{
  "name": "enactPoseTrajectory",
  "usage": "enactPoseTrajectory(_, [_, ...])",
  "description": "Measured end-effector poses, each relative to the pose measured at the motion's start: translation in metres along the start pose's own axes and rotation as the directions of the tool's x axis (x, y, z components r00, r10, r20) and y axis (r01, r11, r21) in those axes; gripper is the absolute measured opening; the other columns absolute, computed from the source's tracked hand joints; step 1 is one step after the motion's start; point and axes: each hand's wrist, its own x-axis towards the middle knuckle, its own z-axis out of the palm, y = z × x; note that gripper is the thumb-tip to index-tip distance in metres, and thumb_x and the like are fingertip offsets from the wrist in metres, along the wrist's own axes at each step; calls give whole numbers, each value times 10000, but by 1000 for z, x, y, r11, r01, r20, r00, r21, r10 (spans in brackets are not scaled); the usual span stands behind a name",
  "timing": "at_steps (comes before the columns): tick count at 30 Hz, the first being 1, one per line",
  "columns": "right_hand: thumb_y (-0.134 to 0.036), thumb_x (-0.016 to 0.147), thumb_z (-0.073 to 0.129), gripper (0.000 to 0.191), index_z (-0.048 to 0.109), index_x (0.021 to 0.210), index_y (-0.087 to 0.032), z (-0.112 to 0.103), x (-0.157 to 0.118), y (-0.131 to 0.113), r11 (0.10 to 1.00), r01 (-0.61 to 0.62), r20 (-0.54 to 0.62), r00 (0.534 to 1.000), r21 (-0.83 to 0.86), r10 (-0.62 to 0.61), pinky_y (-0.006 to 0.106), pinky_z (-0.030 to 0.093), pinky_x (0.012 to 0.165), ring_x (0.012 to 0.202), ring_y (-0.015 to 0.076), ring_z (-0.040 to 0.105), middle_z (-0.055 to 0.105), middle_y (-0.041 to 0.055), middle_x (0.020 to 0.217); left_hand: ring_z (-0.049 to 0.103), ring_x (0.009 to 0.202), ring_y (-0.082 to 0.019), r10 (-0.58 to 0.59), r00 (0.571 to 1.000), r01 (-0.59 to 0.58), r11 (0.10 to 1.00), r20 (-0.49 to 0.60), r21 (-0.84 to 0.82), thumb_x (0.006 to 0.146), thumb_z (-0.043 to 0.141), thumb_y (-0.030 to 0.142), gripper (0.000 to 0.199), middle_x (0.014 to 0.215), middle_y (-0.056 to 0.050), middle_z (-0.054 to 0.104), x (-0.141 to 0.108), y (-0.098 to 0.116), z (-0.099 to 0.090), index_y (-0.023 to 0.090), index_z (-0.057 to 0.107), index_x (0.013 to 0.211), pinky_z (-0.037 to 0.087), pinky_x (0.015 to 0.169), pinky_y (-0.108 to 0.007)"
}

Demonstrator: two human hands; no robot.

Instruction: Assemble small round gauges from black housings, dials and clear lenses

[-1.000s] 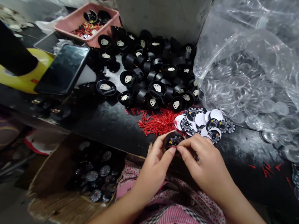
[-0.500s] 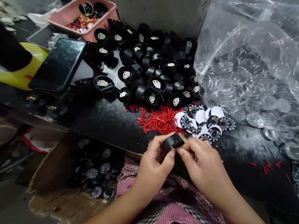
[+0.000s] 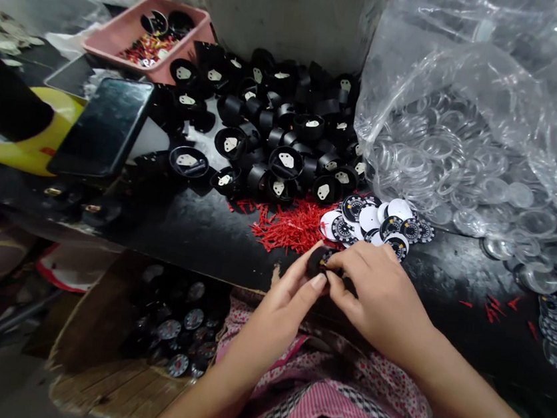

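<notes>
My left hand [image 3: 288, 297] is closed around a small black gauge housing [image 3: 315, 261], held just over the table's front edge. The housing's dial side is turned toward my right hand [image 3: 380, 288]. Thumb and fingertips of that right hand are pinched together at the dial; whatever they grip is too small and covered to make out. Just beyond my hands lies a heap of thin red pointers [image 3: 284, 226]. Beside it, to the right, are loose round dial faces [image 3: 368, 218], some black with markings, others white side up.
Many black round housings [image 3: 286, 161] are piled behind the pointers. A plastic bag of clear lenses [image 3: 430, 152] lies right. A phone [image 3: 104, 125], a yellow tape roll [image 3: 64, 104] and a pink tray [image 3: 119, 60] are left. Finished-looking gauges [image 3: 193, 319] fill a box below the edge.
The housing has been tilted, so less of its side wall shows. My right fingertips have moved onto its dial side. The whole view has shifted slightly.
</notes>
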Motion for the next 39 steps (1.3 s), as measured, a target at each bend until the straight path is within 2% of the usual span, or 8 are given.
enactPoseTrajectory(6, [-139, 895, 491, 164, 604, 779, -164, -3, 4, -10, 996, -82, 19, 996, -17, 83, 347, 376, 736, 713, 185, 545, 638, 48, 752, 552, 1301, -303, -114, 988, 106, 991, -107, -80, 873, 640, 462, 323, 1291, -47, 691, -5, -7, 12, 295, 735, 1133, 453, 1076, -456])
enactPoseTrajectory(10, [-137, 877, 581, 106, 618, 789, -183, -11, 3, -10, 954, -265, 85, 963, 142, 255, 291, 407, 717, 670, 136, 552, 650, -8, 732, 505, 1345, -318, 59, 984, -25, 980, -168, 200, 856, 659, 457, 328, 1321, -22, 674, -2, -11, 5, 361, 722, 1163, 277, 1177, -539])
enactPoseTrajectory(14, [-187, 921, 574, 108, 676, 891, -199, -27, -5, 21, 923, -221, 116, 974, 316, 193, 268, 461, 750, 772, 135, 633, 708, -1, 831, 523, 1315, -330, 405, 898, -397, 584, 171, 708, 869, 644, 261, 492, 1416, -38, 600, 9, -22, -15, 396, 589, 1339, 262, 1155, -596])
enactPoseTrajectory(18, [-233, 950, 485, 202, 677, 988, -181, -40, -5, 76, 928, -371, -266, 893, 20, 362, 337, 503, 776, 855, 192, 651, 700, 75, 952, 561, 1250, -319, 380, 809, -566, 296, 449, 769, 867, 570, 116, 531, 1448, -19, 570, 11, -23, -22, 422, 618, 1299, 390, 1082, -571])
enactPoseTrajectory(22, [-145, 872, 511, 285, 667, 1110, -165, -40, 8, 117, 911, -386, -317, 890, -147, 327, 454, 460, 909, 1064, 277, 601, 634, 148, 1151, 540, 1290, -315, 324, 942, -328, 846, 83, 421, 836, 696, 291, 398, 1369, -21, 642, 3, -2, -9, 377, 686, 1225, 366, 1133, -498])
enactPoseTrajectory(24, [-126, 855, 519, 292, 674, 1098, -167, -39, 14, 128, 916, -360, -315, 902, -176, 294, 470, 444, 944, 1101, 286, 589, 642, 143, 1153, 594, 1235, -304, 157, 987, -154, 983, -23, 98, 896, 611, 430, 365, 1317, -55, 673, 0, 8, 1, 318, 679, 1237, 461, 1064, -469])
enactPoseTrajectory(30, [-244, 919, 520, 226, 691, 1039, -157, -49, 8, 136, 951, -296, -417, 878, -87, 235, 429, 469, 933, 1029, 256, 628, 693, 133, 1070, 728, 901, -205, -192, 976, 218, 888, 103, -406, 922, 596, 417, 316, 1063, -120, 762, 0, 12, 24, 157, 735, 1032, 579, 853, -326])
enactPoseTrajectory(39, [-377, 876, 664, 177, 717, 954, -227, -37, -22, 80, 822, -434, -381, 736, 369, 560, 365, 545, 788, 779, 205, 707, 742, 28, 855, 717, 1042, -273, -124, 958, 184, 957, 258, -223, 861, 682, 403, 327, 1176, -93, 744, -28, 26, 24, 267, 737, 1153, 576, 907, -391])
